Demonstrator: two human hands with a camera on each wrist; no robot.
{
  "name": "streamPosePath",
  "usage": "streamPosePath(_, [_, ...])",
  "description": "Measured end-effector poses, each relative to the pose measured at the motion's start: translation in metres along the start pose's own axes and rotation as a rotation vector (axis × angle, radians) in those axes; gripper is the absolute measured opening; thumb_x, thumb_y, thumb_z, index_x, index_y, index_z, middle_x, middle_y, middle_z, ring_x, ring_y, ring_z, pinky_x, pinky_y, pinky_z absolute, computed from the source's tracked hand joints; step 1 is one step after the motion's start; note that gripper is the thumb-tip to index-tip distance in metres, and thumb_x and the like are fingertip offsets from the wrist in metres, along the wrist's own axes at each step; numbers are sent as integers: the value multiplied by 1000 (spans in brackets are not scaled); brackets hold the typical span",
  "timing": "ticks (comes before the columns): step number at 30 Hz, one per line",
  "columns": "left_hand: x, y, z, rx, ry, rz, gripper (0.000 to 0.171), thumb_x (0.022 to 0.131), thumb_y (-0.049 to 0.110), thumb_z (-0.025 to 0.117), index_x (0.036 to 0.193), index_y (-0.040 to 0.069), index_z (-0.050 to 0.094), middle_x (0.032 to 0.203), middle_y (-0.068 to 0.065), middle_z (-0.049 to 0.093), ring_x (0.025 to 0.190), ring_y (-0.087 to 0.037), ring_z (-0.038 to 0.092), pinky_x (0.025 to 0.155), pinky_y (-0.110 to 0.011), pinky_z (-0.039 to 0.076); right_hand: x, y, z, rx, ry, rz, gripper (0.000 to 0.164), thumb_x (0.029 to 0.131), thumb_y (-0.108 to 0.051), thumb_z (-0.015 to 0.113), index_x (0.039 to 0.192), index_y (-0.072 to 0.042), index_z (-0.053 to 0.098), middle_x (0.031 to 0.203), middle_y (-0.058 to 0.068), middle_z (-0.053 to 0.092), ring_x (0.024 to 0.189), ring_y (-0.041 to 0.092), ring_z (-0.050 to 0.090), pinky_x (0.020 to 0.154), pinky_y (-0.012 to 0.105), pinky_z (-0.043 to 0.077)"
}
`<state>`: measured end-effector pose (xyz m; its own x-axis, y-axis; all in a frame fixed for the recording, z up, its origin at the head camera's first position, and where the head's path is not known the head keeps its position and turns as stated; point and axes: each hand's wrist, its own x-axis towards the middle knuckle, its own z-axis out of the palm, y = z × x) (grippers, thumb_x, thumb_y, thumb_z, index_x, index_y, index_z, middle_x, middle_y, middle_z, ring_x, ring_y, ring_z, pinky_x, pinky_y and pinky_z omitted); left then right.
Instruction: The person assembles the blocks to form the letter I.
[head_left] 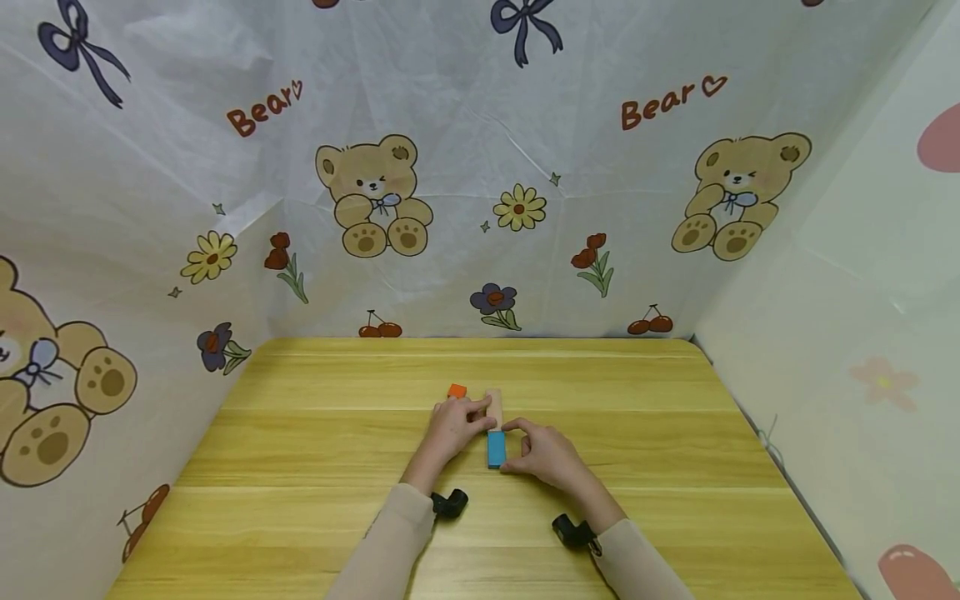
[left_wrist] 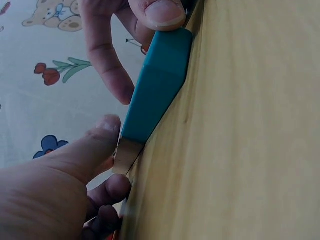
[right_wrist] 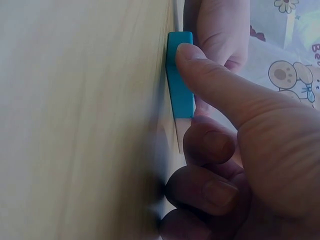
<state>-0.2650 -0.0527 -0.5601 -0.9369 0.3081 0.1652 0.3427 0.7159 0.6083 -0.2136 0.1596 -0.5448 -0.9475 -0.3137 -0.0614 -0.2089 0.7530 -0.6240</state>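
A blue block [head_left: 497, 449] lies flat on the table, end to end with a plain wooden block [head_left: 494, 408] on its far side. My left hand [head_left: 452, 429] holds the wooden block from the left, thumb near the joint and index finger farther up. My right hand [head_left: 551, 457] grips the blue block lengthwise. Its thumb [right_wrist: 192, 57] presses the near end, while the index finger reaches the right side near the joint. Just beyond the left knuckles sits an orange block [head_left: 457, 390], partly hidden by that hand.
The blocks lie around the middle of a wood-grain table [head_left: 337, 417]. A white cloth [head_left: 465, 108] printed with bears and flowers hangs behind it and along both sides. Black wrist cameras [head_left: 450, 504] sit low over the tabletop.
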Motion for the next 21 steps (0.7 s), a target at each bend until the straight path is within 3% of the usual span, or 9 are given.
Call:
streamPosePath(9, [2,-2,-3,52,-80,33,73,85,52,85,146,18,66,74,10,58,66,-6,42,76,-30,30,-1,1,0,-3,-2,-1,59,83,-39,91,135,-21,69,64,-8,54,54,9,45,53,24,33])
streamPosePath(21, [1,-3,-2,86,-66,49,71,83,53,85,144,20,68,70,10,56,63,-6,40,73,-29,28,0,2,-2,33,-24,-4,65,84,-43,90,140,-22,66,64,-9,55,54,8,46,53,24,34])
